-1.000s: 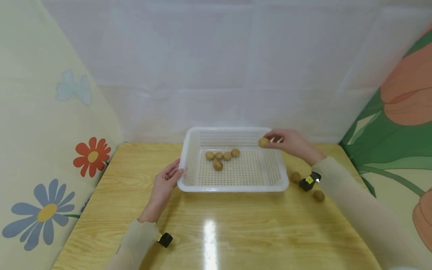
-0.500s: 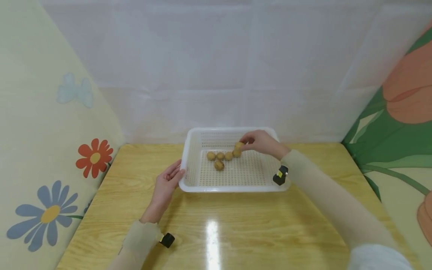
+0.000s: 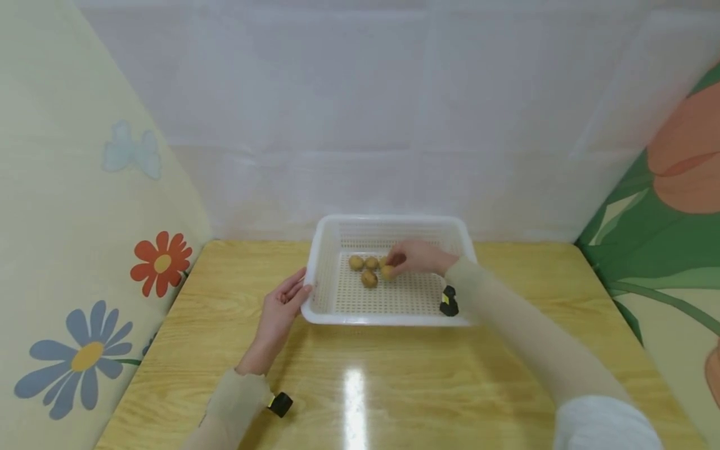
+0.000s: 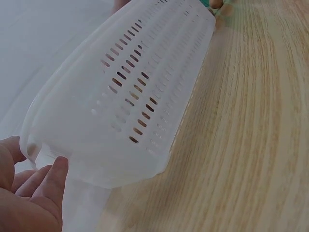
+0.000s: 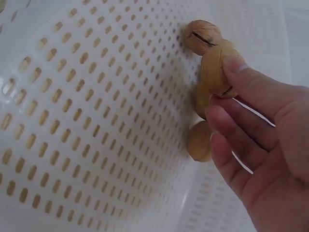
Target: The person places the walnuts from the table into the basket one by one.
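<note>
A white perforated plastic basket [image 3: 388, 320] stands on the wooden table, with several walnuts [image 3: 356, 262] on its floor. My left hand [image 3: 279, 310] grips the basket's left rim, thumb on top; the left wrist view shows its fingers curled under the lip of the basket wall [image 4: 87, 140]. Inside the basket, my right hand [image 3: 419, 257] pinches a walnut [image 5: 215, 72] between thumb and fingers, low beside the others. A walnut with a dark crack [image 5: 202, 36] lies just past the held one. Part of the group is hidden behind the right hand.
The yellow wood-grain table [image 3: 405, 381] extends in front of the basket. A white cloth backdrop [image 3: 365, 125] rises close behind it, with flower-printed panels [image 3: 161, 262] on both sides. Small brown things [image 4: 217, 5] show beyond the basket's far end in the left wrist view.
My right hand has carried the walnut from above the basket's right rim leftward and down among the other walnuts. The right sleeve now covers where two walnuts lay on the table. The left hand keeps its grip.
</note>
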Available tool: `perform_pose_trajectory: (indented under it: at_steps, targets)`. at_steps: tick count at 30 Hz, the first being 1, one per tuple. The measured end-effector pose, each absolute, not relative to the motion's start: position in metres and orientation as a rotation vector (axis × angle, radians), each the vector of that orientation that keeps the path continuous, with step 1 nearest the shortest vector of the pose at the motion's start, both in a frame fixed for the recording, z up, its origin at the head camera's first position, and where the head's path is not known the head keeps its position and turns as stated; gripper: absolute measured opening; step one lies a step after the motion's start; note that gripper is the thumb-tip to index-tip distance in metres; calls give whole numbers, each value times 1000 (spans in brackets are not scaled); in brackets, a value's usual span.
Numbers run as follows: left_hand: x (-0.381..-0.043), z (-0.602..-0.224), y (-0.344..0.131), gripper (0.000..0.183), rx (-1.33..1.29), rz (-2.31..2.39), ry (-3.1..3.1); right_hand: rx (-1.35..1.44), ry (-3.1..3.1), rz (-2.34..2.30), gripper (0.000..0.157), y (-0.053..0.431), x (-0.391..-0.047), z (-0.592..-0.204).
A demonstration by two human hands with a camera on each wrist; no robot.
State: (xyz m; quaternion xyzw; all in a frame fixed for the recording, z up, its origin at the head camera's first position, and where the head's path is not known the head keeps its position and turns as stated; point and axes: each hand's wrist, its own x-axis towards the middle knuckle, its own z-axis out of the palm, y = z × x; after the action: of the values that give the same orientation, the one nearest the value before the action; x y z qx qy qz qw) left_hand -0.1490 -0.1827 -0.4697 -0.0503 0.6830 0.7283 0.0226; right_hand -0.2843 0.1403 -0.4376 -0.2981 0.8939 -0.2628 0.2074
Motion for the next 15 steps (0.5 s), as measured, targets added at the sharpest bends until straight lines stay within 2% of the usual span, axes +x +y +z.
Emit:
perform_pose_trajectory:
  at_steps: [15]
  targets:
    - [-146, -470, -185, 51, -144, 2249, 2119, -853, 2461, -780, 31, 123, -291, -455]
